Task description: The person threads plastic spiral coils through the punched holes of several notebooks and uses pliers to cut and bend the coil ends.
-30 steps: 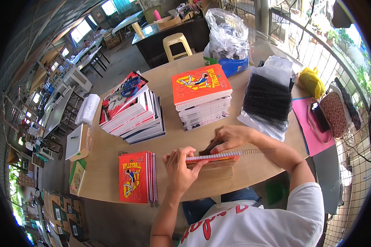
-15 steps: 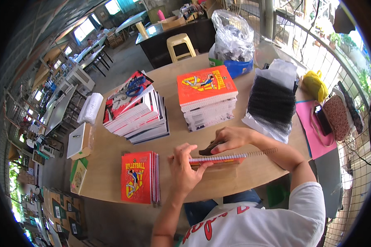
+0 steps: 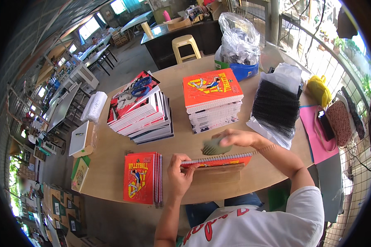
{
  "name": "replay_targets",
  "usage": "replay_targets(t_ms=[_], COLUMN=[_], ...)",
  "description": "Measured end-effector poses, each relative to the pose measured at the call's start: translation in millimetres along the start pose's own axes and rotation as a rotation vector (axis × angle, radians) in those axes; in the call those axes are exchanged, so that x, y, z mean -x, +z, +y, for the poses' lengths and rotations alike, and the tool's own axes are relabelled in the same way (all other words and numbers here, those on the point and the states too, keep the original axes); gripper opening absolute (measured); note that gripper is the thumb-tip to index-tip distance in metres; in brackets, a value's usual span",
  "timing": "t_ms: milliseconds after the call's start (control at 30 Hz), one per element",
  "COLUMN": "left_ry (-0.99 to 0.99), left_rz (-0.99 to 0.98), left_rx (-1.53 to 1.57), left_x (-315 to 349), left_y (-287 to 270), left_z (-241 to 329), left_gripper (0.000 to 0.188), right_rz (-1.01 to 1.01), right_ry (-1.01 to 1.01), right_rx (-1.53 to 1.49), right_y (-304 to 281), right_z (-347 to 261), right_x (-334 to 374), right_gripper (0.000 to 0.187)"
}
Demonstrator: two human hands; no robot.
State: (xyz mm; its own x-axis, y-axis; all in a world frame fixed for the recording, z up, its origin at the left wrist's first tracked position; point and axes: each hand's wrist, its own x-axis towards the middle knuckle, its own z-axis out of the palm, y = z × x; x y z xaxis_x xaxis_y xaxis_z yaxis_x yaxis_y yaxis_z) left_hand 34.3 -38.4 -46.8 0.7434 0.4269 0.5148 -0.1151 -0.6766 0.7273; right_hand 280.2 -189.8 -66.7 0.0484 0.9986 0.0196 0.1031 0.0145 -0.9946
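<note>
In front of me a red notebook [image 3: 240, 161] stands on edge, its spiral coil [image 3: 218, 159] running along the top. Loose turns of wire stick out past its right end. My left hand [image 3: 180, 172] pinches the notebook's left end between thumb and fingers. Just above the coil, my right hand [image 3: 239, 138] grips a greenish-grey pad-like piece [image 3: 215, 147], blurred by motion, with a gap to the wire. A wooden block [image 3: 218, 169] is against the notebook's near side. To the left lie several coil-bound red notebooks [image 3: 141, 178].
Beyond my hands stands a pile of red-topped books [image 3: 212, 88]. Left of it, scissors [image 3: 141, 86] lie on another book stack [image 3: 142, 117]. Black coils [image 3: 274, 107] rest on white wrapping at right, near yellow twine [image 3: 318, 87]. A blue container [image 3: 244, 71] holds a plastic bag.
My right hand has lifted the pad off the coil, and the pad's face shows more. My left hand has closed from spread fingers into a pinch at the notebook's end. The view shifted slightly.
</note>
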Motion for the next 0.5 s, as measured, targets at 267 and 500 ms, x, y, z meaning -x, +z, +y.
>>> replay_targets(t_ms=[267,500], left_ry=[-0.09,-0.101], left_rz=[-0.04,-0.008], left_rx=[0.042,0.057], left_x=[5,8], left_y=[5,8], left_z=[5,-3], left_gripper=[0.035,0.041], right_rz=[-0.006,-0.066], right_ry=[0.035,0.133], right_rx=[0.231,0.162], right_y=[7,7], right_z=[-9,-29], right_x=[-9,-11], right_gripper=[0.077,0.078])
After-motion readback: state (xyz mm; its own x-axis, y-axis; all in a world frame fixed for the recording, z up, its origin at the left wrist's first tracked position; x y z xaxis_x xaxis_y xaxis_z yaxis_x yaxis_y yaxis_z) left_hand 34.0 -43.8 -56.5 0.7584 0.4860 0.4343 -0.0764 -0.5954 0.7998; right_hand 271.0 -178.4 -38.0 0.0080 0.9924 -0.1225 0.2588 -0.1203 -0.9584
